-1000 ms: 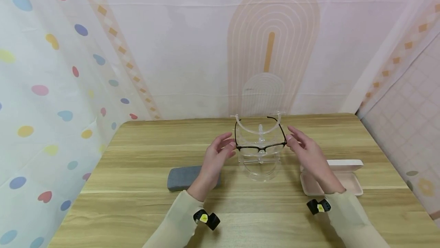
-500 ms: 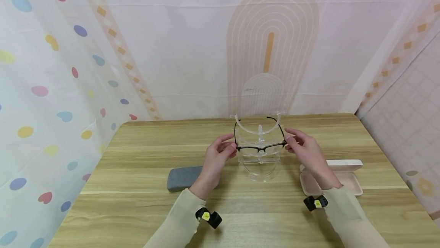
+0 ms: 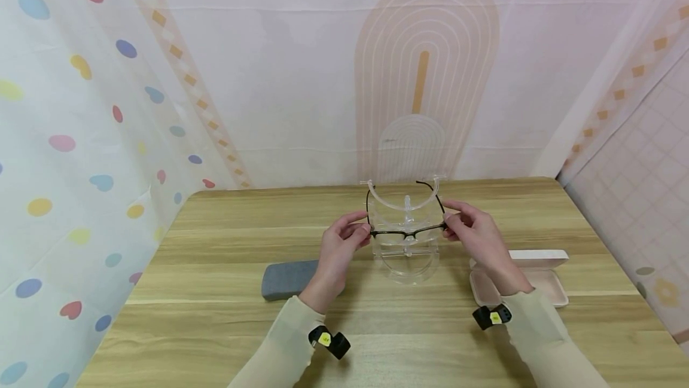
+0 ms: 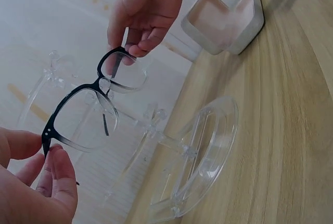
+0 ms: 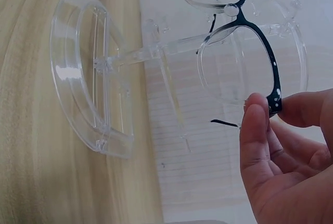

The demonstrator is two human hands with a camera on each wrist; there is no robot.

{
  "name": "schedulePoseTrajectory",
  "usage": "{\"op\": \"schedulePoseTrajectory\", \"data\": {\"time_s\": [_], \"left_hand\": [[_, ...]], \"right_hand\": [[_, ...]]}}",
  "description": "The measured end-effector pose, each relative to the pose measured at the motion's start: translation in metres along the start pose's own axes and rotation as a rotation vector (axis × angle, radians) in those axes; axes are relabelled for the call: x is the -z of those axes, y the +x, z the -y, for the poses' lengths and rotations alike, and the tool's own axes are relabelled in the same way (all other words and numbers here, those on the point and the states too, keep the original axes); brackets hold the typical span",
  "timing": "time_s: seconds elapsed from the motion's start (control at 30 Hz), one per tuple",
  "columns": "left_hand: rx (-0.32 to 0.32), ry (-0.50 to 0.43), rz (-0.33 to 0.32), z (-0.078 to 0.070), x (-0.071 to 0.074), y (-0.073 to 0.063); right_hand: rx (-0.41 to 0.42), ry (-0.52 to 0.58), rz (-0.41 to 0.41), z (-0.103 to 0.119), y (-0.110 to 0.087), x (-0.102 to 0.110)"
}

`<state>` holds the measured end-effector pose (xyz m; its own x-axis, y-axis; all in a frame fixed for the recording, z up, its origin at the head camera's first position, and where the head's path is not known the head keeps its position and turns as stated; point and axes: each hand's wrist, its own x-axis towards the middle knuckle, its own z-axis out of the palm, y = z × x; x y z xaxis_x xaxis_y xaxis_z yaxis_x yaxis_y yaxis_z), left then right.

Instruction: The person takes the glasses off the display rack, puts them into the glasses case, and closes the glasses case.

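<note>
Black-topped eyeglasses (image 3: 410, 234) with clear lower rims are at a clear acrylic glasses stand (image 3: 407, 281), their temples spread toward the back. My left hand (image 3: 338, 251) pinches the left front corner by the hinge between thumb and fingers. At the opposite corner, my right hand (image 3: 481, 243) pinches the frame in the same way. The left wrist view shows the glasses (image 4: 95, 85) in front of the stand's post. In the right wrist view a clear nub shows at the bridge of the glasses (image 5: 271, 60); whether the frame still rests on it I cannot tell.
A grey glasses case (image 3: 287, 280) lies closed on the wooden table (image 3: 215, 328), partly behind my left forearm. To the right stands an open pale case (image 3: 551, 286) with a pink lining, partly covered by my right wrist. A patterned curtain (image 3: 290, 89) hangs behind the table.
Both hands have closed in on the frame's corners, the right one moving slightly left, and now pinch it. The glasses have shifted very slightly left. Stand and cases stay put.
</note>
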<state>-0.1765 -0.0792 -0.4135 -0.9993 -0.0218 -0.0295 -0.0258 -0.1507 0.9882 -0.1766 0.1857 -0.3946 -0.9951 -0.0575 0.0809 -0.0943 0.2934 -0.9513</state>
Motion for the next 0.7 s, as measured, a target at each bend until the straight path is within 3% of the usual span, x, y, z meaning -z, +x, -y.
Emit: {"op": "schedulePoseTrajectory", "data": {"time_s": [0.23,0.7], "left_hand": [[0.015,-0.063,-0.015,-0.002,-0.002,-0.003],[0.024,-0.114,-0.011,-0.004,-0.003,-0.019]], "right_hand": [[-0.009,0.090,0.015,0.003,-0.003,0.001],[-0.011,0.132,0.032,0.005,-0.019,0.005]]}}
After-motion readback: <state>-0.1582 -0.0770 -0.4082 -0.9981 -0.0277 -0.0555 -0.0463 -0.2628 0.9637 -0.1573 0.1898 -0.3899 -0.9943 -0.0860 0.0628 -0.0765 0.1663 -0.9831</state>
